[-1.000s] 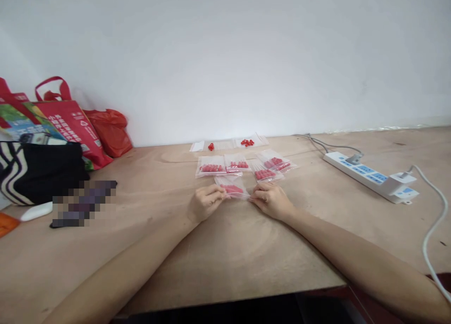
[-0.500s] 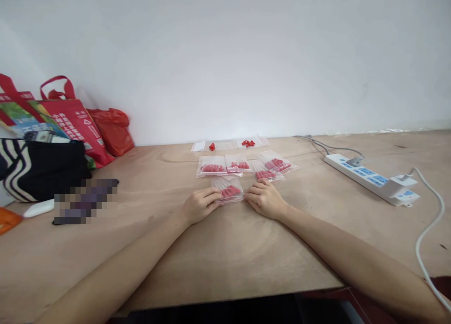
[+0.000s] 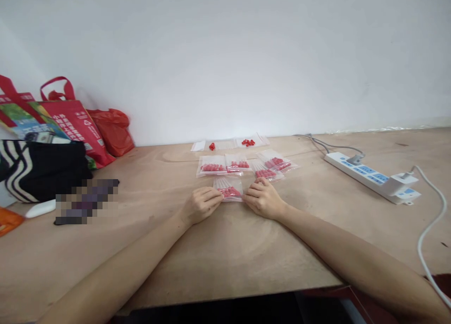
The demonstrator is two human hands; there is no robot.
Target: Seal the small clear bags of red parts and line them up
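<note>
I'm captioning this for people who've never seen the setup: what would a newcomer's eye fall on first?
Probably the bright red pieces in the clear bag at the center, framed by the left hand and right hand. Next might come the red tote at the far left, then the white power strip on the right side of the table.
</note>
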